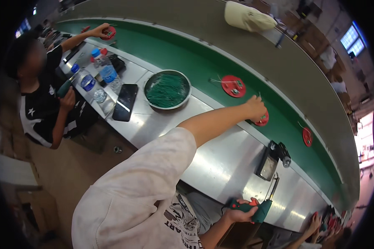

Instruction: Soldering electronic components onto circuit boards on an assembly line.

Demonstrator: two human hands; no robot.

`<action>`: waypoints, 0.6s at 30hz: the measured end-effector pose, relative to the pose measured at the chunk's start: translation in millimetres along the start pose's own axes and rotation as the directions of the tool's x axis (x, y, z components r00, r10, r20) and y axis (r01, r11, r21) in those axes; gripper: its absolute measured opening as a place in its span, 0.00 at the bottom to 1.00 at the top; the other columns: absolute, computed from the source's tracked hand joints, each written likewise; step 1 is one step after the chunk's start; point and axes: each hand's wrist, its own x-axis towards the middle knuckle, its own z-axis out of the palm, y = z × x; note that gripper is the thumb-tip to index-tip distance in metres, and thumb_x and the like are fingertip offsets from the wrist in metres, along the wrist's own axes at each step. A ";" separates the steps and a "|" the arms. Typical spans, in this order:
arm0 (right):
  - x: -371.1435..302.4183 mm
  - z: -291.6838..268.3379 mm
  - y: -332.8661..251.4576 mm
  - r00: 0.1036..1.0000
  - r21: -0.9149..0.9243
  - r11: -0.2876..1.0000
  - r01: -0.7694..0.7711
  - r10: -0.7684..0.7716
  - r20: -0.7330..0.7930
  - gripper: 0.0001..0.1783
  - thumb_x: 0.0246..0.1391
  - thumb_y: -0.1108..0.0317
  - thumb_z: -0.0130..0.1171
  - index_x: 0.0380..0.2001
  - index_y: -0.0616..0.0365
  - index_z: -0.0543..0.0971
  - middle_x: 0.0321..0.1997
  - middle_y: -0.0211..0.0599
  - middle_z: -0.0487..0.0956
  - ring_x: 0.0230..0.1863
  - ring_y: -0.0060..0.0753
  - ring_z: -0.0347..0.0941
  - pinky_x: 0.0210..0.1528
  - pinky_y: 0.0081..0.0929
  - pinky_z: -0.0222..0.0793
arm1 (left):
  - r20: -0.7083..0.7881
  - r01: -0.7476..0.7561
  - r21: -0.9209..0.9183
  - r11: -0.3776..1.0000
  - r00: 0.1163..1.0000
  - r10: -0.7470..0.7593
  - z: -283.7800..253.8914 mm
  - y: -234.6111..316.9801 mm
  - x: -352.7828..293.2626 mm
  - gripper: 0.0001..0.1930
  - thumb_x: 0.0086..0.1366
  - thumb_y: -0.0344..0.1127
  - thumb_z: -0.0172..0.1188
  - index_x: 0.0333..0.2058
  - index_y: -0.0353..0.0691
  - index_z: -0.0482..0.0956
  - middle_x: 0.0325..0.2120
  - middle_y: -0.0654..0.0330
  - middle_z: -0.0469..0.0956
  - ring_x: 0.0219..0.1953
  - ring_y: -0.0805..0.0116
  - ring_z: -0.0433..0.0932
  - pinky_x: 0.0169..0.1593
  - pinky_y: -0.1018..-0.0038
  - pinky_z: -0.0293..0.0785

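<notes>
My left arm stretches across the bench to the green belt, where my left hand (255,108) closes its fingers at a red round part (262,119) with a small circuit board on it. The hand covers much of that part, and a thin wire rises beside the fingers. Near the bench's front edge, my right hand (240,213) is wrapped around the handle of a green soldering gun (262,211) with a red trigger. Its metal tip (274,186) points up and away, near a black soldering stand (268,162) with a light tray.
Other red round parts (233,86) (307,137) with wires lie on the green belt (170,47). A metal bowl (190,93) holds green wires; a black phone (125,103) and water bottles (106,70) stand left of it. A co-worker (39,89) sits left. A pale cap (247,17) lies on the ledge.
</notes>
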 end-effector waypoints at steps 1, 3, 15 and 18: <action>-1.9 1.4 -5.1 1.000 -0.021 1.000 0.006 -0.005 0.017 0.23 0.67 0.53 0.46 0.42 0.66 0.74 0.17 0.37 0.70 0.15 0.31 0.66 0.21 0.29 0.67 | 0.042 -0.018 -0.070 0.997 0.999 0.021 -3.1 -2.3 -6.9 0.13 0.59 0.43 0.64 0.37 0.43 0.87 0.40 0.52 0.84 0.51 0.52 0.77 0.53 0.55 0.69; -0.9 -0.4 -4.7 0.999 -0.015 1.000 -0.024 0.025 0.029 0.22 0.68 0.53 0.46 0.42 0.66 0.74 0.20 0.38 0.72 0.15 0.30 0.66 0.21 0.28 0.67 | 0.044 0.001 -0.098 0.995 0.999 0.003 -20.0 -6.4 -29.9 0.12 0.59 0.43 0.64 0.36 0.42 0.87 0.39 0.53 0.84 0.50 0.52 0.77 0.53 0.57 0.69; 9.2 13.3 -9.6 0.999 -0.036 0.999 -0.040 0.041 0.034 0.22 0.67 0.55 0.47 0.41 0.69 0.73 0.37 0.46 0.76 0.14 0.30 0.67 0.18 0.26 0.67 | -0.298 -0.208 -0.453 0.867 0.952 0.072 -60.0 9.4 -264.0 0.08 0.63 0.40 0.65 0.32 0.42 0.83 0.44 0.53 0.77 0.48 0.52 0.74 0.55 0.60 0.69; 5.6 15.6 -11.9 0.999 -0.046 0.999 -0.024 0.026 0.037 0.22 0.67 0.55 0.47 0.41 0.69 0.73 0.37 0.46 0.76 0.14 0.30 0.67 0.19 0.26 0.67 | -0.387 -0.188 -0.466 0.865 0.922 -0.008 -38.3 -0.5 -300.3 0.07 0.63 0.39 0.66 0.31 0.42 0.82 0.52 0.50 0.76 0.53 0.48 0.73 0.59 0.59 0.68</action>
